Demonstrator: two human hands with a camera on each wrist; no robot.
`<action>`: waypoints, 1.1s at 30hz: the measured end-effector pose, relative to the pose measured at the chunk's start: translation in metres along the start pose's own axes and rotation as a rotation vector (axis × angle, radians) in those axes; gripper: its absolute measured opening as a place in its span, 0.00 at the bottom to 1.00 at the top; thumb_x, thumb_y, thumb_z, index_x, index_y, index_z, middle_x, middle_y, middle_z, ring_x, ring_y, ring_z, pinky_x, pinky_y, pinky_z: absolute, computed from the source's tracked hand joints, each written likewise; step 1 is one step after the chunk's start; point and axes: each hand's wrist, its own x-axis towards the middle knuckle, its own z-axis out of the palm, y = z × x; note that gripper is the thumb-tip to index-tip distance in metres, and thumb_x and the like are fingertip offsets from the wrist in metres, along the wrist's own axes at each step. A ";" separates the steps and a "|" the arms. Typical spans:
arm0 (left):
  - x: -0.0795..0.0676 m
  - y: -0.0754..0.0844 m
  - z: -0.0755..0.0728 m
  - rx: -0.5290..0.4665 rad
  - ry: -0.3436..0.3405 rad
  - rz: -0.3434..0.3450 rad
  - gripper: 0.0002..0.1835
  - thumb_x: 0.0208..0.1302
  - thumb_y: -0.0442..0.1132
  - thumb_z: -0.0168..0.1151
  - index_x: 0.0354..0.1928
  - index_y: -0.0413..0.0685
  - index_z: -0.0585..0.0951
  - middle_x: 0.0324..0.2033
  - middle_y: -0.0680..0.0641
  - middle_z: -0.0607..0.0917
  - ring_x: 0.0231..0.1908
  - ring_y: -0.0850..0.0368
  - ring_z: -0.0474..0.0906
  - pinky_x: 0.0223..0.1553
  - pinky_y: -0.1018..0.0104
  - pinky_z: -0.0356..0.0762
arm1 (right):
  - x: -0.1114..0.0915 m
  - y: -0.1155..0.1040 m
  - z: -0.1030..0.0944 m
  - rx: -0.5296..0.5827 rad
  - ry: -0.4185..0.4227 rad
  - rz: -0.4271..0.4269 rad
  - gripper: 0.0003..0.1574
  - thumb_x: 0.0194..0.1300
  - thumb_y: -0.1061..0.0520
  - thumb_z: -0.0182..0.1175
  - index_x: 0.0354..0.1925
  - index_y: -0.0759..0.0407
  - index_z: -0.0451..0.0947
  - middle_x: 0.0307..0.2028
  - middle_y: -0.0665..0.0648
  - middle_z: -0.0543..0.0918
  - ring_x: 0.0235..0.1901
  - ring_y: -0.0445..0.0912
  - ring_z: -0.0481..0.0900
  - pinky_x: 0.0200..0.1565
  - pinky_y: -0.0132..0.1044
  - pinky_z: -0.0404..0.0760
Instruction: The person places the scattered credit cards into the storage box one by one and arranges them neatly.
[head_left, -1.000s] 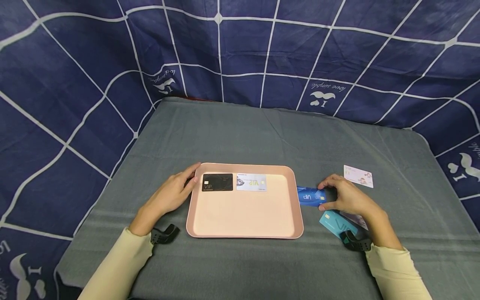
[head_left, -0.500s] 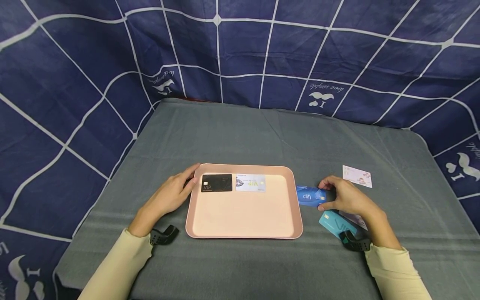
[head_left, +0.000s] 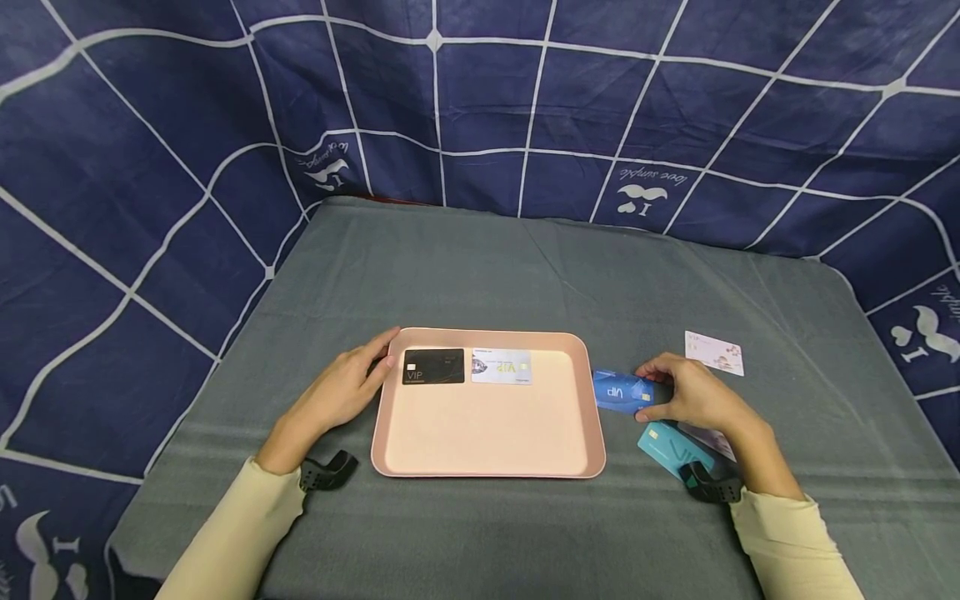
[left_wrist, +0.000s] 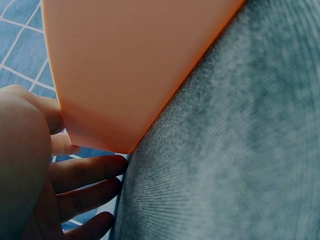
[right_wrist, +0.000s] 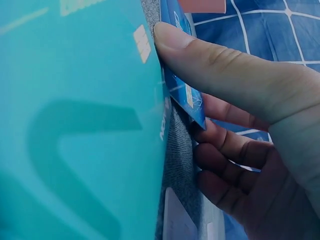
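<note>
My left hand [head_left: 341, 387] rests at the upper left corner of a pink tray [head_left: 487, 458], thumb and index finger touching its rim; the other fingers spread loosely in the left wrist view. A black VIP card [head_left: 433, 367] and a silver-white VIP card [head_left: 501, 367] lie side by side in the tray's upper part. Right of the tray, my right hand [head_left: 697, 396] pinches a blue VIP card [head_left: 621, 392] between thumb and fingers near its right end. The card's left end meets the tray's right rim; whether they touch I cannot tell.
A teal card [head_left: 673, 446] lies below my right hand, overlapping a pale card [head_left: 712, 437] partly hidden by the wrist. A white-pink patterned card [head_left: 714, 352] lies behind that hand. Grey cloth [head_left: 480, 267] covers the table; a blue checked curtain [head_left: 480, 92] surrounds it.
The blue card's surface tilts slightly in my right hand's grip. Both hands and the tray stay practically in place; the whole view has shifted very slightly.
</note>
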 end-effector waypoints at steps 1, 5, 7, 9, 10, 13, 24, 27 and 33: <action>0.000 0.000 0.000 0.000 0.001 0.002 0.25 0.77 0.38 0.50 0.71 0.38 0.66 0.58 0.30 0.77 0.58 0.35 0.74 0.57 0.40 0.71 | 0.000 0.000 0.000 -0.002 0.001 -0.008 0.35 0.36 0.50 0.85 0.41 0.62 0.83 0.36 0.50 0.81 0.35 0.43 0.78 0.37 0.39 0.79; 0.000 0.000 0.000 0.003 0.003 0.009 0.25 0.77 0.38 0.50 0.71 0.38 0.66 0.59 0.30 0.76 0.59 0.34 0.74 0.57 0.40 0.70 | 0.000 0.001 -0.001 -0.008 0.003 -0.033 0.34 0.37 0.48 0.85 0.41 0.60 0.83 0.35 0.49 0.80 0.34 0.42 0.77 0.37 0.39 0.79; 0.000 0.000 0.000 0.005 0.006 0.014 0.25 0.77 0.38 0.50 0.71 0.38 0.66 0.59 0.30 0.76 0.59 0.35 0.74 0.57 0.40 0.70 | 0.000 0.002 -0.001 -0.011 0.002 -0.036 0.33 0.37 0.48 0.85 0.41 0.59 0.82 0.35 0.48 0.80 0.34 0.41 0.77 0.36 0.39 0.79; 0.000 -0.001 0.000 0.005 0.008 0.017 0.25 0.77 0.38 0.50 0.71 0.38 0.66 0.59 0.30 0.77 0.58 0.35 0.74 0.57 0.40 0.71 | -0.001 0.002 -0.002 -0.016 -0.002 -0.034 0.33 0.38 0.47 0.85 0.41 0.58 0.82 0.35 0.48 0.80 0.34 0.41 0.76 0.36 0.38 0.78; 0.000 -0.001 0.000 0.005 0.008 0.017 0.25 0.77 0.38 0.50 0.71 0.38 0.66 0.59 0.30 0.77 0.58 0.35 0.74 0.57 0.40 0.71 | -0.001 0.002 -0.002 -0.016 -0.006 -0.032 0.33 0.38 0.47 0.84 0.41 0.58 0.82 0.35 0.48 0.80 0.34 0.41 0.76 0.36 0.38 0.78; 0.000 -0.001 0.000 0.004 0.006 0.016 0.25 0.77 0.38 0.50 0.71 0.37 0.66 0.59 0.30 0.77 0.58 0.35 0.74 0.57 0.40 0.71 | 0.000 0.002 -0.002 -0.020 -0.019 -0.026 0.32 0.39 0.48 0.84 0.41 0.58 0.82 0.34 0.47 0.80 0.33 0.41 0.75 0.35 0.37 0.77; 0.000 -0.001 0.000 0.003 0.007 0.019 0.25 0.77 0.38 0.50 0.71 0.37 0.66 0.59 0.30 0.77 0.58 0.35 0.74 0.57 0.40 0.70 | -0.001 0.001 -0.002 -0.039 -0.026 -0.023 0.34 0.39 0.47 0.83 0.44 0.58 0.82 0.36 0.48 0.81 0.35 0.42 0.76 0.37 0.39 0.78; 0.000 -0.001 0.000 0.003 0.005 0.017 0.25 0.77 0.38 0.50 0.71 0.38 0.66 0.59 0.30 0.77 0.58 0.35 0.74 0.57 0.40 0.70 | -0.001 0.001 -0.002 -0.037 -0.026 -0.025 0.35 0.38 0.46 0.84 0.43 0.59 0.83 0.36 0.48 0.81 0.35 0.42 0.75 0.37 0.39 0.78; 0.000 -0.001 0.000 0.001 0.003 0.013 0.25 0.77 0.39 0.50 0.71 0.38 0.66 0.59 0.30 0.77 0.58 0.35 0.74 0.57 0.41 0.71 | -0.001 0.000 -0.003 -0.017 -0.025 -0.022 0.33 0.37 0.47 0.84 0.42 0.60 0.86 0.32 0.46 0.79 0.31 0.40 0.74 0.33 0.35 0.76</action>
